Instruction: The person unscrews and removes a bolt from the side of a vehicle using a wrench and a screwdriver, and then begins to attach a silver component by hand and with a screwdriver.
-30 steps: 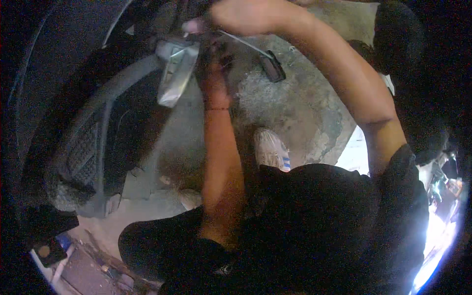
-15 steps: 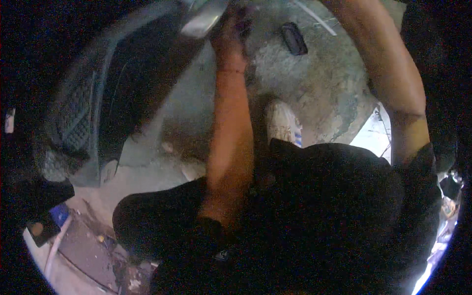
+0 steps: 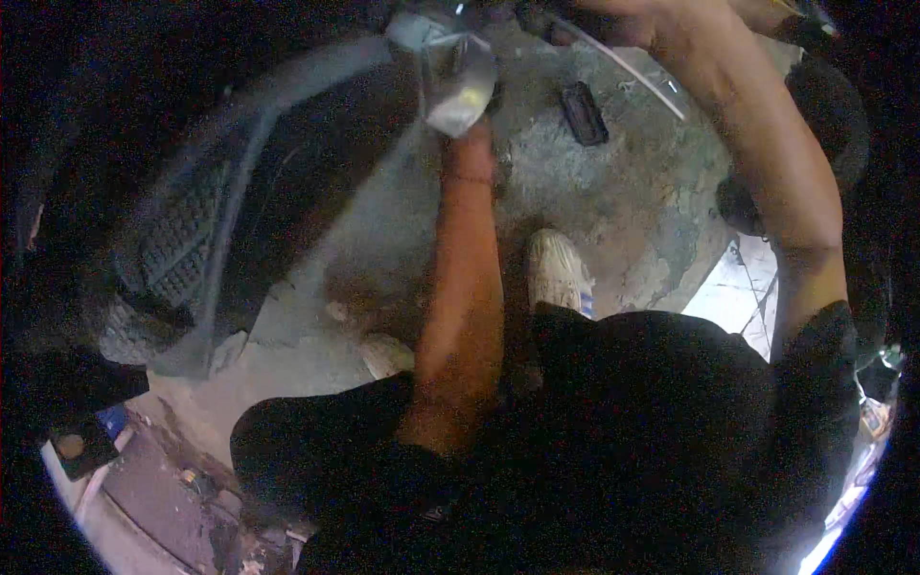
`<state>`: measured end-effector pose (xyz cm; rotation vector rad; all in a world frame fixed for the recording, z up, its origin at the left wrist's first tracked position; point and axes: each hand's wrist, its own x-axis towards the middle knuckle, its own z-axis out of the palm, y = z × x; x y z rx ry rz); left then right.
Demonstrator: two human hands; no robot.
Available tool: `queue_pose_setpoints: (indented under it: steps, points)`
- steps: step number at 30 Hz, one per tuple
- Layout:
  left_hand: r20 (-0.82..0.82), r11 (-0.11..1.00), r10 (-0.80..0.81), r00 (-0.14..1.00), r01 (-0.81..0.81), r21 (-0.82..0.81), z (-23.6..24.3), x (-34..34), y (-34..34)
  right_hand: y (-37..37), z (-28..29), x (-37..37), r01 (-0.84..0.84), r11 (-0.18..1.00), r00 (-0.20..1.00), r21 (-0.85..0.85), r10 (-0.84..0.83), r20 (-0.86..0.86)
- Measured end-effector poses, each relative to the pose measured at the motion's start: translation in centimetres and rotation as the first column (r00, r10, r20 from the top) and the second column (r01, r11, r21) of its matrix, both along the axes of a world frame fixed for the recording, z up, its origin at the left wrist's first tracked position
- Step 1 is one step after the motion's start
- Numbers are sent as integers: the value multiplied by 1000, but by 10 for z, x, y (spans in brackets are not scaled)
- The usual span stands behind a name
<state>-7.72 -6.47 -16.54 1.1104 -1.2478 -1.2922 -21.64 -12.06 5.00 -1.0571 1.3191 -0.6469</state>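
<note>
My left forearm reaches up the middle of the view, with a thin band at the wrist. My left hand [image 3: 470, 149] is mostly behind a shiny, rounded grey part [image 3: 462, 96], and its fingers are hidden. That part sits at the upper end of a curved grey edge [image 3: 321, 77] on a large dark body. From the right, my other arm bends across to the top, where my right hand [image 3: 637, 21] is cut by the picture's edge. Near it are a small dark object [image 3: 541, 24] and a thin pale rod [image 3: 628, 69]; its grip is too dark to make out.
A dark, shallow rectangular piece [image 3: 585, 113] lies on the stained concrete floor [image 3: 642, 201]. My pale shoe [image 3: 556, 273] stands below it. Left is a dark panel with a diamond-textured area [image 3: 187, 235]. A dark box-like thing [image 3: 86, 446] is at the lower left.
The view has shifted, so the floor things sit lower. My left hand, visible before, is now largely behind the shiny part. My right hand has come into view at the top.
</note>
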Motion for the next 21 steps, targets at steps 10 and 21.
queue_pose_setpoints:
  steps: [10, 21]
  points:
    - [-174, 836, 96, 980, -175, -520, 132, -46, 44, 18, 49, 14, 139, 986, 982, 97, -124, -141]
    - [-815, 943, -232, 530, 329, -54, 189, -22, 38, 16, -12, -12, -66, 926, 997, -373, 43, -68]
